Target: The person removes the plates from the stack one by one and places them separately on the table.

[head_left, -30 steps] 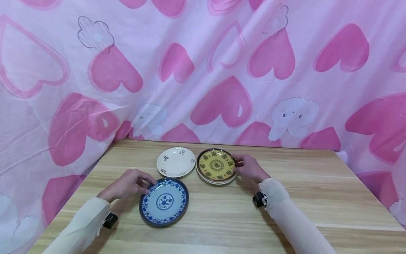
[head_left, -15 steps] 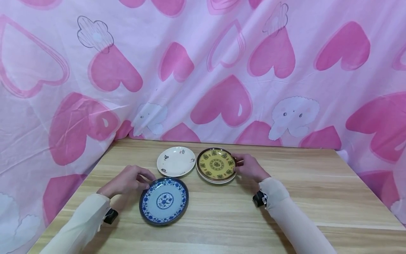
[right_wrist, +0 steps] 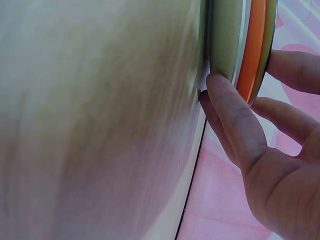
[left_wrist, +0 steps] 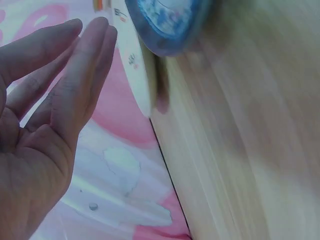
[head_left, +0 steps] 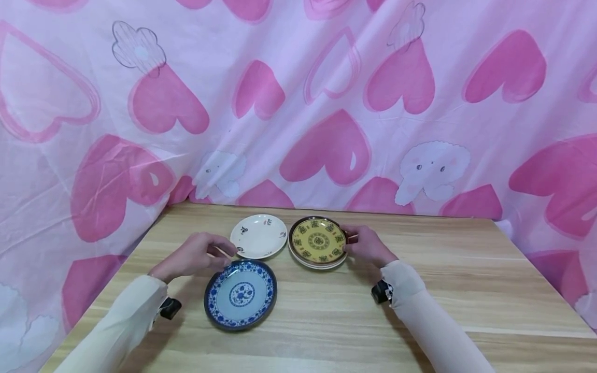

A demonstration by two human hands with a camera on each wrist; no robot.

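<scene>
My left hand (head_left: 197,255) hovers over the far left rim of a blue-and-white patterned plate (head_left: 241,295). In the left wrist view its fingers (left_wrist: 82,75) are extended, hold nothing and stand apart from the plates. A white plate (head_left: 259,237) with small dark motifs lies just behind the blue one. To its right, a yellow plate (head_left: 318,241) with a dark brown rim sits on a pale plate (head_left: 313,266). My right hand (head_left: 368,245) pinches this stack's right edge, thumb by the yellow plate's rim and fingertips (right_wrist: 220,87) against the pale plate below.
All the plates stand toward the back left of a wooden table (head_left: 420,311). A pink curtain (head_left: 298,129) with heart prints hangs directly behind the table's far edge and along the left side. Black wrist cameras (head_left: 170,308) are strapped under both sleeves.
My left hand has lifted off the blue plate's rim and shifted slightly right and away from me. The right hand and the plates stay where they were.
</scene>
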